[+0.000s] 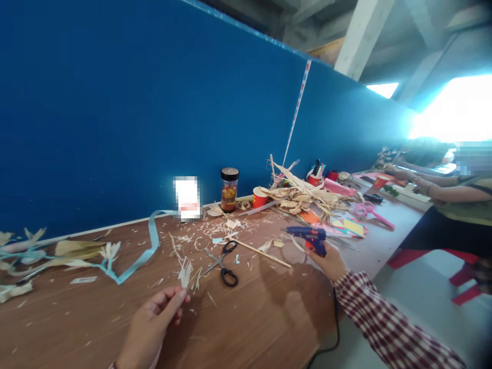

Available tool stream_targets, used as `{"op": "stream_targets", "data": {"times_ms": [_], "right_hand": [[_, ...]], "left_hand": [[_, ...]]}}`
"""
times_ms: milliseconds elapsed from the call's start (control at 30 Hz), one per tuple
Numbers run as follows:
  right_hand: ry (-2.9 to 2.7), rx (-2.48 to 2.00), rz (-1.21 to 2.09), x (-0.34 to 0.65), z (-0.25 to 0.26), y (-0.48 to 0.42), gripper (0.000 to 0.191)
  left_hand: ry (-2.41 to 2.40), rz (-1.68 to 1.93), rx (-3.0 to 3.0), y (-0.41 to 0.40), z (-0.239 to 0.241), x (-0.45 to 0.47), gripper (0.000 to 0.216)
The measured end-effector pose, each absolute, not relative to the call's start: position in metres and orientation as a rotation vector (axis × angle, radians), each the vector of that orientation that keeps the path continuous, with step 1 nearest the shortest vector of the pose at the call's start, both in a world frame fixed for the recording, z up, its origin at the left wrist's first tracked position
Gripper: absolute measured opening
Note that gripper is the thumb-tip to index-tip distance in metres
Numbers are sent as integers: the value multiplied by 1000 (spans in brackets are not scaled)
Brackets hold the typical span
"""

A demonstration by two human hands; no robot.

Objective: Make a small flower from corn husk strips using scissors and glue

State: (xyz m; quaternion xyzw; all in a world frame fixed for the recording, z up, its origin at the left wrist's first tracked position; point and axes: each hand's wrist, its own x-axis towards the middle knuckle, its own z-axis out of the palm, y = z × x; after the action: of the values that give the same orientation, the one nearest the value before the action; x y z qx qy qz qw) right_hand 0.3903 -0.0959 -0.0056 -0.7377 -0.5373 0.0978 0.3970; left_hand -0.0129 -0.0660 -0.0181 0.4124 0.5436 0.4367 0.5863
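Note:
Between the thumb and fingers of my left hand (154,319) is a small pale piece of dried husk (186,273) with a split, fringed tip. My right hand (332,262) grips a dark blue hot glue gun (305,233) by its handle, nozzle pointing left, above the table's right part. Black-handled scissors (222,262) lie partly spread on the brown tabletop (246,318), just right of the husk piece. A thin wooden stick (265,252) rests between the scissors and the glue gun. Husk shreds are scattered around them.
A blue partition (154,113) runs behind the table. Along it stand a lidded jar (229,189), a red paper cup (260,197) and a heap of dried husks (307,195). Light blue ribbon (154,236) lies left. A power cord (336,323) hangs below. At right, another person's arm (449,191) reaches over the table.

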Motion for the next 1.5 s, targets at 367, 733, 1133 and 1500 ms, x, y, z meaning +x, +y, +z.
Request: {"op": "stream_targets", "data": {"times_ms": [367,733,1133,1500], "right_hand": [[-1121,-1667,499,370,5,-107,26],[-1153,-1221,974,248,41,-88,33],[-1514,-938,1103,158,27,-64,33],[-1544,-970,1164,155,-7,-67,33]], "left_hand": [[1255,1044,939,-66,-17,-11,33],[1186,1175,724,-66,-12,-11,30],[1153,1270,650,-57,-16,-19,28],[1171,1355,587,-49,-13,-30,26]]}}
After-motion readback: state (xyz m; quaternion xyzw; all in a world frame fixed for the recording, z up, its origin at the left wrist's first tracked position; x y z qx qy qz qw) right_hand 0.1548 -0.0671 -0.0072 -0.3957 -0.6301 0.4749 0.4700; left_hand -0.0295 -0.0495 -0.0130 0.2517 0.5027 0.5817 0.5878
